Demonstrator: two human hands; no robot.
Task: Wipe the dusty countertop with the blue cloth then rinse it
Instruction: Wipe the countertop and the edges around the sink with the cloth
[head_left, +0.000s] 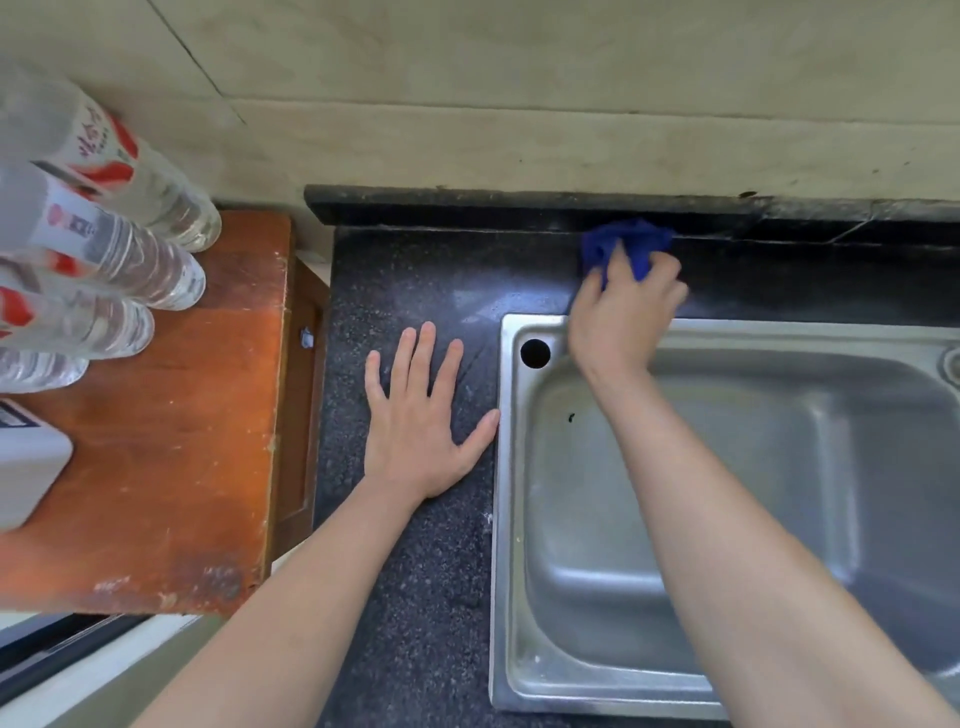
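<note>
The blue cloth (626, 243) is bunched on the dark speckled countertop (415, 280), on the narrow strip behind the sink and against the raised back ledge. My right hand (623, 312) is shut on the cloth and presses it down; my fingers hide its near part. My left hand (418, 415) lies flat on the countertop left of the sink, fingers spread, holding nothing, with its thumb touching the sink's left rim. The steel sink (506, 467) fills the right half of the view and its basin looks dry.
A round tap hole (535, 353) sits in the sink's back left corner. Left of the counter stands a worn orange-brown wooden cabinet (182, 441) carrying several clear bottles (130, 260) and a white box (26, 462). A beige tiled wall (519, 104) runs behind.
</note>
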